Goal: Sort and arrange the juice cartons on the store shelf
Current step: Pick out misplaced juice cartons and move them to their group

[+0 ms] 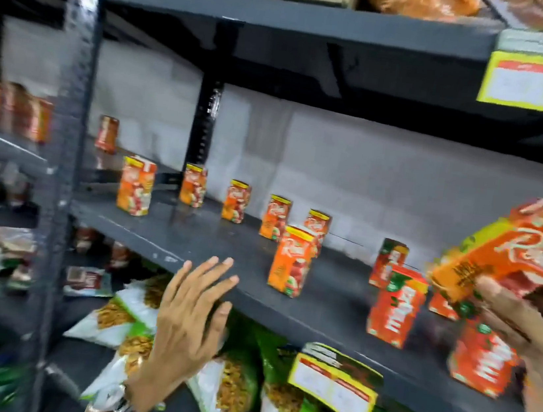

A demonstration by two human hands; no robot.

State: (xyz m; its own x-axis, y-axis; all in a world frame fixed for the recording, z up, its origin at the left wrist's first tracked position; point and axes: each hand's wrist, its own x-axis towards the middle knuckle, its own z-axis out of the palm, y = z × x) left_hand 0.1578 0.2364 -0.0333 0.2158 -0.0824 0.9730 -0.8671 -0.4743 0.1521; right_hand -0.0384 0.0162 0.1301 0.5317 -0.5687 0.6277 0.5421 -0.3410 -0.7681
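Several small orange juice cartons stand spaced out on the dark grey shelf (209,249); one (291,260) stands nearer the front at the middle, and a row runs along the back from a carton (136,185) at the left. Red-orange cartons (396,305) stand at the right. My right hand (530,326) at the right edge grips a tilted orange carton (512,253) above them. My left hand (195,313) is spread flat and empty, fingers over the shelf's front edge, a watch on its wrist.
Snack bags (231,394) fill the shelf below. A yellow price tag (334,385) hangs on the shelf's front edge, another (542,82) on the shelf above. A steel upright (69,144) divides off a left rack holding orange cartons (26,114).
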